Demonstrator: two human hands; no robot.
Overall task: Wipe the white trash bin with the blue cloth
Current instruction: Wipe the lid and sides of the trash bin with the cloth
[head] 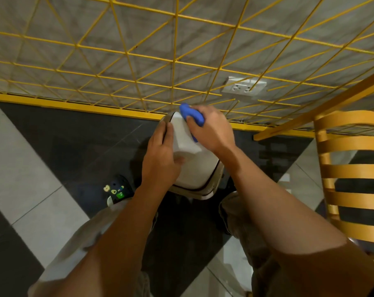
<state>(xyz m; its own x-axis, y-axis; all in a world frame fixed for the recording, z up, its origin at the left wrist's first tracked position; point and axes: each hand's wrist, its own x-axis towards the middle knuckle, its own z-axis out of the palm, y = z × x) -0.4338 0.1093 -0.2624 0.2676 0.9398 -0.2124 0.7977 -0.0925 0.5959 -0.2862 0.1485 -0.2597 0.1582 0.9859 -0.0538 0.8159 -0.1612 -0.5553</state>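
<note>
On the dark floor tile just in front of the yellow wire grid (139, 54), between the person's knees, stands the white trash bin (189, 146), seen from straight above so that mostly its lid shows. The right hand (214, 130) is closed around the bunched blue cloth (192, 114), thumb on the near side of the wad and fingers curled over it, pressing it against the far right corner of the lid. The left hand (162, 153) lies with fingers loosely spread along the bin's left edge, thumb resting on the lid top, and appears to be bracing the bin rather than gripping anything.

The step in hand looks like the wiping itself, at the top of the bin; the cloth is touching the lid near the corner closest to the grid. How much of the lid has been covered cannot be told from this view (no damp streak or dust line is visible on the white surface).

The next move probably calls for drawing the cloth across the lid toward the near edge while the left hand holds the bin steady, then shifting that left hand aside so the patch under it can be reached. The sides of the bin are hidden from here, and a wooden slat chair (351, 179) stands close on the right, which may crowd the elbow when working round that flank.
</note>
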